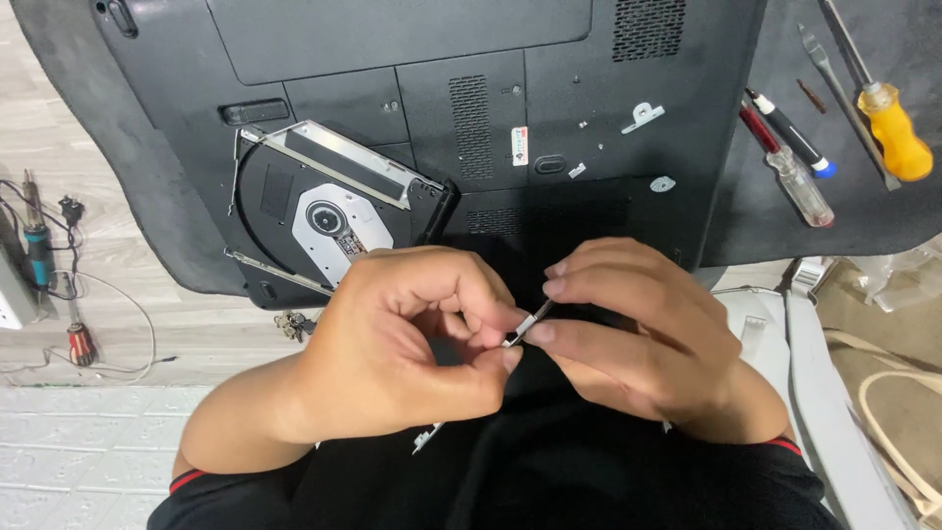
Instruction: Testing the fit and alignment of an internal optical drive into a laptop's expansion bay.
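Observation:
My left hand (402, 339) and my right hand (638, 329) meet just in front of me, and together they pinch a small thin black-and-silver piece (527, 323) between the fingertips. Behind the hands an upturned black laptop (442, 98) lies on a dark mat (128, 167). On its underside rests a removed optical disc drive (329, 211), top open, with a silver spindle plate. Small silver brackets (643, 116) lie loose on the laptop's base.
At the right on the mat lie a yellow-handled screwdriver (898, 128), a clear-handled red screwdriver (800, 182), a black pen-like tool (790, 132) and a metal spudger (844, 93). A soldering iron and cables (39, 250) lie on the floor at left. A white device (814, 363) sits at right.

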